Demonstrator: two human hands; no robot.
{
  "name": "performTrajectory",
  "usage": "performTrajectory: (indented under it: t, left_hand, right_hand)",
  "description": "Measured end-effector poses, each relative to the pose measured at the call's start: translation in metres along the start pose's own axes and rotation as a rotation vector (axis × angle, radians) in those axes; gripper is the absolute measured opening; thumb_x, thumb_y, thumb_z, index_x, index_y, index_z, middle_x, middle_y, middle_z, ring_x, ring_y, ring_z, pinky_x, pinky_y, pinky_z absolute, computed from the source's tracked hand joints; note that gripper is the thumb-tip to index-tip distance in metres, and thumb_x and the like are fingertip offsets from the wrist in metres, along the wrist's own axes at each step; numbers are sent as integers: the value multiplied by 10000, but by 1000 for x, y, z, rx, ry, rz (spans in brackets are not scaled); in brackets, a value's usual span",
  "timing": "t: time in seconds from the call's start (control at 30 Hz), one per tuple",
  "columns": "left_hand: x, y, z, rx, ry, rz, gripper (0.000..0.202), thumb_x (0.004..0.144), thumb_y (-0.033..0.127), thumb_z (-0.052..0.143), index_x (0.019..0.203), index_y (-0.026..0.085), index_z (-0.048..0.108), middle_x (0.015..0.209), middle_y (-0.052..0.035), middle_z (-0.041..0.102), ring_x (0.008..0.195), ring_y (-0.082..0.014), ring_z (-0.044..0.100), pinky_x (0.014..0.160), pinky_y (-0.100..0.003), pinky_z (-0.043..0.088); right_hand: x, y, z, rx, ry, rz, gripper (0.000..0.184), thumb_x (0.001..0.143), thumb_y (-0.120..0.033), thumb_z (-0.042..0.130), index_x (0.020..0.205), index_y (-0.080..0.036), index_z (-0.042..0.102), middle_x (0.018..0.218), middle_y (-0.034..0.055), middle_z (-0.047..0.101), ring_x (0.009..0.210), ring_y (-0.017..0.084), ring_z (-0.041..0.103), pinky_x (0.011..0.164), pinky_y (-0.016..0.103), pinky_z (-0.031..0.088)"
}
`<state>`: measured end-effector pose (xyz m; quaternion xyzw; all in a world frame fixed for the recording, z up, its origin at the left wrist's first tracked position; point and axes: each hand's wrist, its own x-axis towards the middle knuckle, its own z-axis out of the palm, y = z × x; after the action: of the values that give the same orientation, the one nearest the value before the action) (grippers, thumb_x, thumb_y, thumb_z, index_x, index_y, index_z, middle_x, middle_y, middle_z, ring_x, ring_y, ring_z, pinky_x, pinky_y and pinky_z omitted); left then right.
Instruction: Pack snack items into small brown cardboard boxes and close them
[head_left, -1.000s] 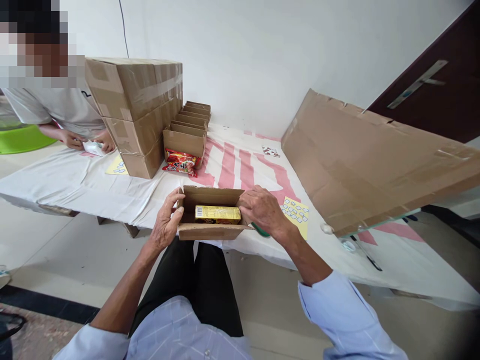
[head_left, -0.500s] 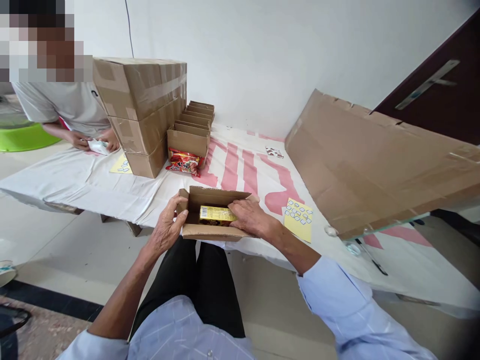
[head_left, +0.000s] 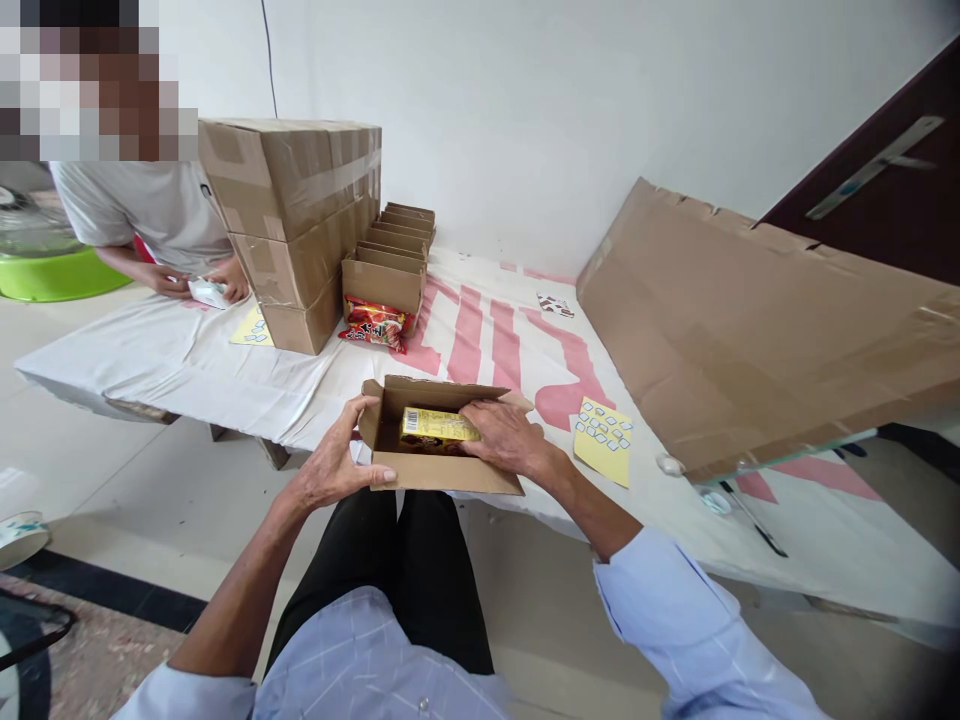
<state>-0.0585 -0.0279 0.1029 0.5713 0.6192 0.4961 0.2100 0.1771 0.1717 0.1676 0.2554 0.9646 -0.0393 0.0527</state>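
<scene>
Head view: the left hand gripped the left end of the open carton, its thumb pressed on the near flap. The carton was at the near edge of the table, with the yellow packet inside. The right hand reached in at the right end, fingers over the packet; whether they pinched it could not be determined. The step in hand appeared to be positioning the packet; the next move called for steady left-hand bracing.

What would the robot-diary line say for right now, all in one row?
left hand: holds open carton | right hand: inside carton, at yellow box | nearby: red packet, yellow paper
</scene>
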Motion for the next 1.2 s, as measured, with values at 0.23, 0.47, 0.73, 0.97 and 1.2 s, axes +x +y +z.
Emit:
performTrajectory:
  t: [0.23, 0.47, 0.73, 0.97, 1.2]
  left_hand:
    - [12, -1, -3, 76, 8, 5, 715, 871, 577, 814, 1448, 261, 533, 1454, -120, 619, 1210, -316, 673, 984, -471, 636]
    - [31, -12, -15, 142, 24, 13, 680, 887, 623, 783, 1442, 283, 584, 1668, -154, 487, 1460, -403, 566, 961, -503, 651]
    - [28, -12, -6, 73, 10, -16, 874, 922, 605, 767, 1672, 336, 406, 1760, -171, 391, 1555, -472, 491, 1026, -560, 622]
    - [35, -6, -4, 102, 20, 11, 864, 904, 601, 788, 1644, 309, 453, 1806, -179, 304, 1577, -478, 451, 1015, -563, 632]
    - [35, 1, 5, 110, 40, 95, 826, 954, 441, 745, 1678, 288, 378, 1738, -178, 435, 1567, -422, 487, 1048, -555, 626]
  right_hand:
    - [17, 0, -1, 59, 93, 26, 316, 979, -257, 701, 1285, -176, 704, 1305, 132, 760, 1246, 316, 691, 1040, 403, 496]
    - [48, -5, 4, 222, 162, -4, 336, 984, -236, 714, 1315, -186, 686, 1344, 119, 735, 1226, 268, 698, 1030, 360, 505]
    - [51, 2, 10, 344, 213, 1, 309, 986, -233, 736, 1286, -170, 695, 1336, 117, 731, 1217, 251, 685, 1058, 358, 487]
    - [37, 10, -6, 406, 315, -12, 336, 959, -238, 748, 1288, -186, 701, 1330, 101, 743, 1191, 245, 681, 1046, 369, 486]
    - [22, 17, 1, 323, 352, 19, 249, 963, -243, 738, 1205, -191, 714, 1260, 97, 742, 1110, 251, 670, 967, 365, 484]
